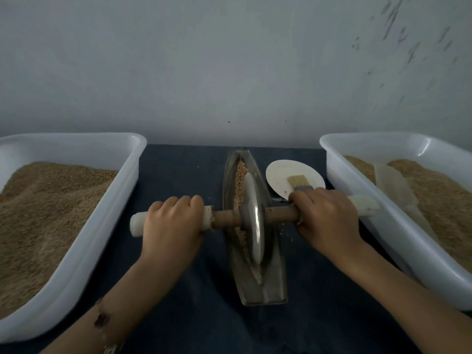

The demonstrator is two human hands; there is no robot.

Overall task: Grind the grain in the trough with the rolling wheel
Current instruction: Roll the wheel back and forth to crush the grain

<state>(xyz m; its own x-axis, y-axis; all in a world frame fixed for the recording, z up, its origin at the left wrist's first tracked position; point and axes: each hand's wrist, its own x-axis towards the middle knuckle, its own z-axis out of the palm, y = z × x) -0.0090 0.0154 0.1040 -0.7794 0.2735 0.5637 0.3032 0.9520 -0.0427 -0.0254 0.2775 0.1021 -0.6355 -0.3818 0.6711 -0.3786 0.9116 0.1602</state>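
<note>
Head view: grinding looks under way, not done; the wheel stands in the trough at mid-table, whole-looking grain beyond it, finer meal nearer; left hand and right hand each curl tight round the axle; the groove under the wheel is hidden.

The trough lies between two tubs, a plate carrying a brush just to its right.
</note>
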